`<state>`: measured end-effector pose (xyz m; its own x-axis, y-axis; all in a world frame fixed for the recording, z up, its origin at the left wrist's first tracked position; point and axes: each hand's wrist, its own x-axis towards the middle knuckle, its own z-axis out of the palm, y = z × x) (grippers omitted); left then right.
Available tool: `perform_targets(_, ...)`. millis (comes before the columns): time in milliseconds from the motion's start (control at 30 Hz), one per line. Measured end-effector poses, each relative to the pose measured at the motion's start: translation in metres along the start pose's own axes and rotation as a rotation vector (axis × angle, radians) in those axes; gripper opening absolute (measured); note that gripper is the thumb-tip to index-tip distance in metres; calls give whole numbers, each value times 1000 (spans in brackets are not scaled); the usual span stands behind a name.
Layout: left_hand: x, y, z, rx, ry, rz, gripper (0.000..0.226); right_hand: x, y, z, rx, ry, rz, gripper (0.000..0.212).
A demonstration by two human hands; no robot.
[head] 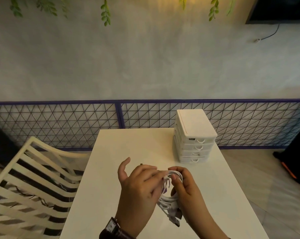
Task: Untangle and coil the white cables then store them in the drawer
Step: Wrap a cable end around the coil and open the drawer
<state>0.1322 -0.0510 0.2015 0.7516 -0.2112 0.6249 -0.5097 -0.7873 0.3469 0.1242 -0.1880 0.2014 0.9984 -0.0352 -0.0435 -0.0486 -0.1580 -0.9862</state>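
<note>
Holding a bundle of white cables (pixel 170 195) with both hands above the white table (pixel 111 169), lower centre of the frame. Left hand (pixel 139 185) comes in from the bottom edge, back of the hand to the camera, thumb sticking up and clear of the bundle, other fingers curled in toward the cables at the loop's upper left; looks like a pinch on a strand, but the contact point is hidden behind the knuckles. Right hand (pixel 185 183) grips the right side of the loop, fingers wrapped over the top of the coil, thumb pressed on the strands from the front. Cables form a rough oval loop between the two hands, several turns bunched together. Loose ends with connectors (pixel 176 220) hang off the bottom of the loop, just above the tabletop; cannot tell if they touch it. Something purple shows inside the loop, too small to identify.

Dark watch (pixel 112 227) on the left wrist, bottom edge of frame.

White drawer unit (pixel 195 135) sits at the table's far right corner, right of centre in the frame, well apart from the hands. Four drawers stacked, all pushed in, each with a ring pull on the front. Small dark speck on the table just beyond the left hand.

White slatted chair (pixel 30 178) at lower left, beside the table. Wire mesh panel (pixel 59 121) with a purple frame runs along the wall behind. Green leaves (pixel 105 12) hang at the top edge.
</note>
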Motion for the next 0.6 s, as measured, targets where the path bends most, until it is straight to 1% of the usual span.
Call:
perform_targets(67,7,-2,0,-91,60,-171,23,0,-2,-1,-30,9,-22,17)
perform_targets(133,14,-9,-5,-250,97,-404,21,-1,-5,-3,-30,-1,-21,17)
perform_targets(200,22,-19,-12,-465,110,-649,8,-3,-8,-6,8,-10,7,16)
perform_targets(267,26,-29,-17,-718,87,-859,18,-6,-12,-8,60,-10,51,17)
perform_targets(333,24,-35,-18,-929,67,-991,21,-8,-17,-10,140,18,71,17)
perform_targets(400,20,-31,-21,-996,102,-1001,20,-7,-21,-12,215,67,80,16)
perform_targets(467,15,-21,-25,-955,177,-890,18,-5,-21,-15,203,115,75,16)
perform_targets(533,11,-5,-32,-812,216,-652,13,-3,-18,-15,163,149,61,16)
perform_targets(567,10,4,-34,-734,195,-507,4,-3,-17,-15,149,151,51,16)
perform_targets(600,9,13,-34,-660,150,-385,7,-2,-15,-14,139,150,52,16)
